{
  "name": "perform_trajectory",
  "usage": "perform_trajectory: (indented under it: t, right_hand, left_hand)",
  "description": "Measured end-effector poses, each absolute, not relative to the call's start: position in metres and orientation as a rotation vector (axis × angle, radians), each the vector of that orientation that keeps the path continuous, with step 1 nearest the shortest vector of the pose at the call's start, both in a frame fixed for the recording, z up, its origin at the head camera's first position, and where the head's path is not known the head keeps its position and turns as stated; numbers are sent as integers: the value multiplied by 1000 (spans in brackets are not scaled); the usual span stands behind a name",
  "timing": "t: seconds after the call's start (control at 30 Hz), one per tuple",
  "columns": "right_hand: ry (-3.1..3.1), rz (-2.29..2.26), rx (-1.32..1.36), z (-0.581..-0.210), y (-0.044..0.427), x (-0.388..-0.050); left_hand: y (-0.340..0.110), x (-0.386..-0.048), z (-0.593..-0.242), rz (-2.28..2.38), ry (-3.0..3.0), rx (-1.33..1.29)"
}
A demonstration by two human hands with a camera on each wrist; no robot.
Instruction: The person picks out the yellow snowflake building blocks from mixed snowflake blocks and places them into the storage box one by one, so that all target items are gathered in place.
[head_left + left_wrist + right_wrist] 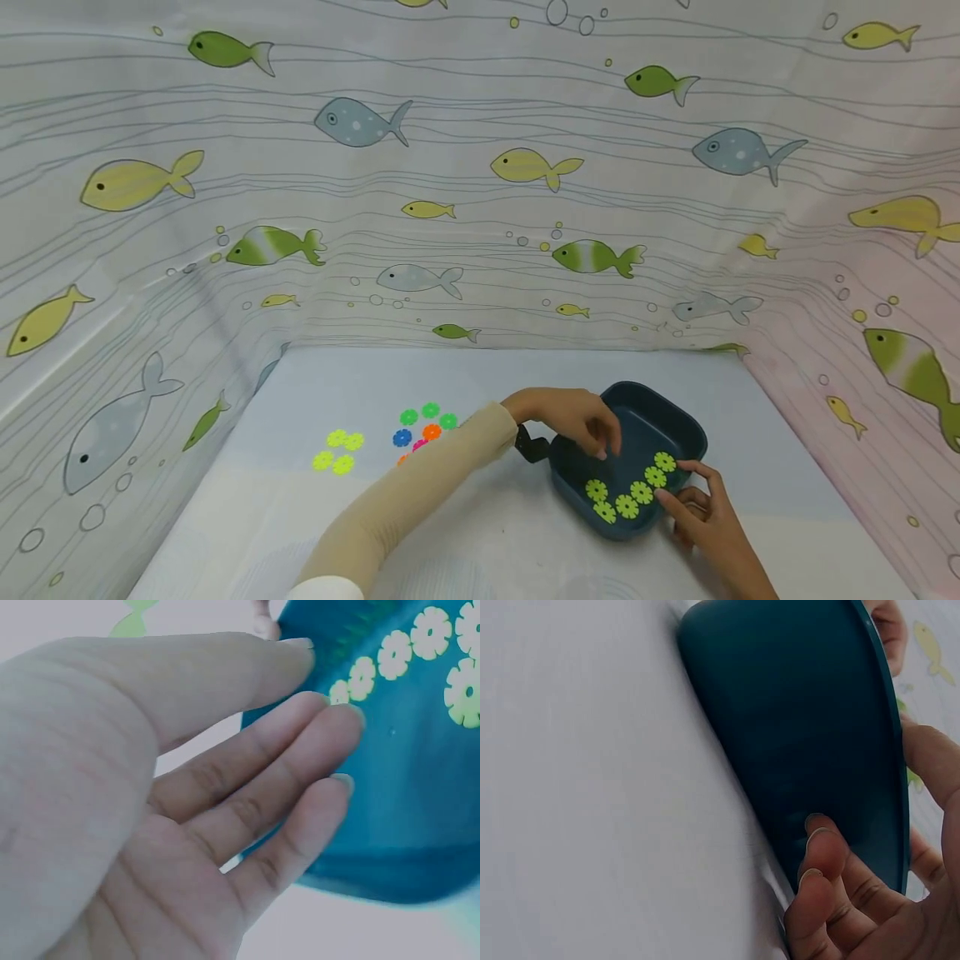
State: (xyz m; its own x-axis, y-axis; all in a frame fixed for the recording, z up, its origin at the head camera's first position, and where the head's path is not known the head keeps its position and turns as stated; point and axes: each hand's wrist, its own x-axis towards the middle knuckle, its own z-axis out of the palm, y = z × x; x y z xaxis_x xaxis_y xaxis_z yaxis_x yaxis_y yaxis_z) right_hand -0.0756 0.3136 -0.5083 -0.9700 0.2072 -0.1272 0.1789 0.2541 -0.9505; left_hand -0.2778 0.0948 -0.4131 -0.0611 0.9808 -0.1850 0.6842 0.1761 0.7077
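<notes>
Yellow flower pieces (641, 492), six, lie in the dark blue pan (647, 429), strung along its inside from 3 to 8 o'clock. My left grip (576, 419) hangs over the pan's 10 o'clock side, fingers loosely curved, holding nothing; my right grip (708, 512) grasps the pan wall at 4 o'clock. Four loose yellow flowers (342, 464) sit at the pan's 9 o'clock on the worktop (465, 375), mixed-colour flowers (431, 432) nearer.

The left arm (420, 492) reaches diagonally forward and rightward; the left hand (576, 417) hangs with fingers (292, 766) loosely bent. The right hand (696, 507) shows thumb (934, 759) and forefinger (702, 469) spread, the other fingers curled.
</notes>
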Motion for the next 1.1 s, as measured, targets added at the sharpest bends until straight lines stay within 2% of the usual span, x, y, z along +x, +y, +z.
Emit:
perform_trajectory:
  t: [0.63,1.1]
  right_hand:
    - [-2519,1849,-402,-507,315,-78]
    - [-2559,1812,-376,-510,318,-79]
  left_hand:
    - [10,-302,-424,987,1913,1375]
    - [-59,-300,-441,1124,1995,1186]
